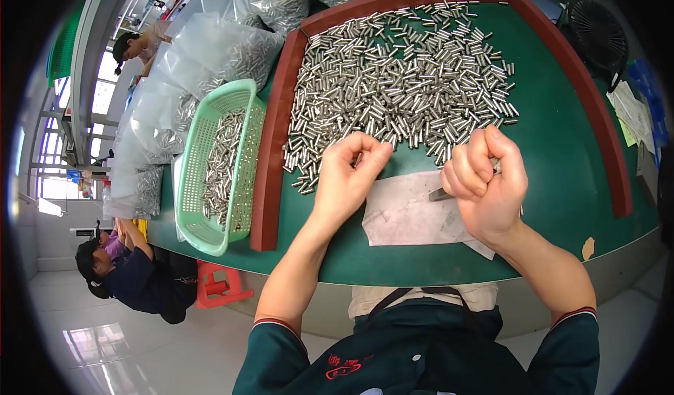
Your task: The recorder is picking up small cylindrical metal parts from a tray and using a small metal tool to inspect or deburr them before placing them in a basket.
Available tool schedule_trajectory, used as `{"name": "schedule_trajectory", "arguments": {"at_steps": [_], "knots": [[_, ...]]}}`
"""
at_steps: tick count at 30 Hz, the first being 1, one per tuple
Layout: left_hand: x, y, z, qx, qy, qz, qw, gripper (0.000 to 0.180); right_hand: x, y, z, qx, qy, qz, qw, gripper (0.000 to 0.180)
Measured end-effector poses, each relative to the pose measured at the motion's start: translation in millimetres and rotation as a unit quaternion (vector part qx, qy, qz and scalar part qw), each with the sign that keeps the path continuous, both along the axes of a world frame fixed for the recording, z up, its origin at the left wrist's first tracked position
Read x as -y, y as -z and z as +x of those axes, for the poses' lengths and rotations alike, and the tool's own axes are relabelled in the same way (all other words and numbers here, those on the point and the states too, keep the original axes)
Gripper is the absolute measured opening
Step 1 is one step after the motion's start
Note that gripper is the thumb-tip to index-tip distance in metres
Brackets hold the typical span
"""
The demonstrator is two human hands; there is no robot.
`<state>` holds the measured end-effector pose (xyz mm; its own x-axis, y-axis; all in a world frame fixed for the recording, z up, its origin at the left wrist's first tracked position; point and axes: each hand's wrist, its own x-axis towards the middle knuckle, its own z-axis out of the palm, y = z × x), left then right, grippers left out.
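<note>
Many short, shiny metal pins (407, 79) lie in a wide, loose pile on the green tabletop, beyond both hands. My left hand (349, 174) is at the pile's near edge, fingers curled and thumb against the forefinger; whatever is inside is hidden. To its right, my right hand (488, 181) is closed in a fist. A flat grey metal strip (439, 195), like the end of a tool, sticks out from under that fist; its kind does not show. Beneath and between the hands a stained whitish cloth (407, 219) lies flat.
A dark red frame (270, 149) borders the pile. Left of it, a light green basket (186, 191) holds more pins. Clear bags (242, 51) of pins line the far left. A black fan (597, 33) stands far right. A person (140, 275) sits near a red stool (221, 282).
</note>
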<state>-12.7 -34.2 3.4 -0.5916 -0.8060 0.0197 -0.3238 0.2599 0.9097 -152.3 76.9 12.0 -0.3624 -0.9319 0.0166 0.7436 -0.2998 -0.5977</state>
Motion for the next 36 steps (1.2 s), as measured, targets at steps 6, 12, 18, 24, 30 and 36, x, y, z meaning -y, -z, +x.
{"name": "schedule_trajectory", "arguments": {"at_steps": [6,12,18,24,30,36], "knots": [[-2.6,10.4,-14.2,0.133,-0.009,-0.295,0.946,0.016,-0.4,-1.3,0.0,0.001,0.011,0.007,1.000,0.038],[-3.7,9.5,-10.5,0.138,0.007,-0.316,0.939,0.007,0.2,-3.3,0.0,0.006,0.014,0.003,1.000,0.037],[-18.3,-15.1,2.7,0.136,0.232,-0.094,0.959,0.005,-4.2,0.0,-0.6,-0.022,0.021,-0.013,0.999,0.038],[-30.1,-14.0,4.6,0.171,0.213,-0.065,0.960,0.005,-4.1,3.7,4.8,-0.073,-0.035,0.011,0.997,0.040],[-30.4,-12.2,4.3,0.159,0.210,-0.073,0.962,0.007,-2.9,4.1,6.1,-0.071,-0.034,0.024,0.997,0.041],[-31.1,-11.4,5.0,0.160,0.209,-0.069,0.962,0.007,-3.2,3.9,7.1,-0.070,-0.037,0.021,0.997,0.041]]}}
